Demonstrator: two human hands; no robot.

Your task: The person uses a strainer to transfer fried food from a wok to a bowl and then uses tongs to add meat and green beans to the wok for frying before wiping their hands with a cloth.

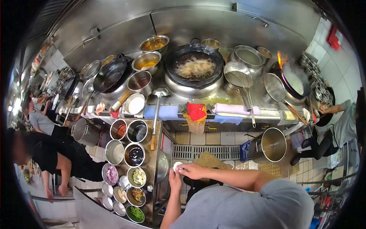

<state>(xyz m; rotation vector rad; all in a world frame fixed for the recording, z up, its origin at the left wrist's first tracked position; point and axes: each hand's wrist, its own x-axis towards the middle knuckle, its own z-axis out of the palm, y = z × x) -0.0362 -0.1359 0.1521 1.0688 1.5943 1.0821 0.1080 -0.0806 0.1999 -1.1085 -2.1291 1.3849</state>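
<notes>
My left hand and my right hand meet in front of my body, fingers closed. A small crumpled white thing sits at their fingertips; its kind cannot be made out. Left of them, a ladle lies from the stove edge onto the side counter, its wooden handle toward me. Ahead, pale food fries in bubbling oil in a large black wok.
Bowls of chopped onion, green vegetables and sauces stand at left. A perforated strainer rests right of the wok. Another person's hand is at a flaming wok. A large pot stands right; a person in black bends at left.
</notes>
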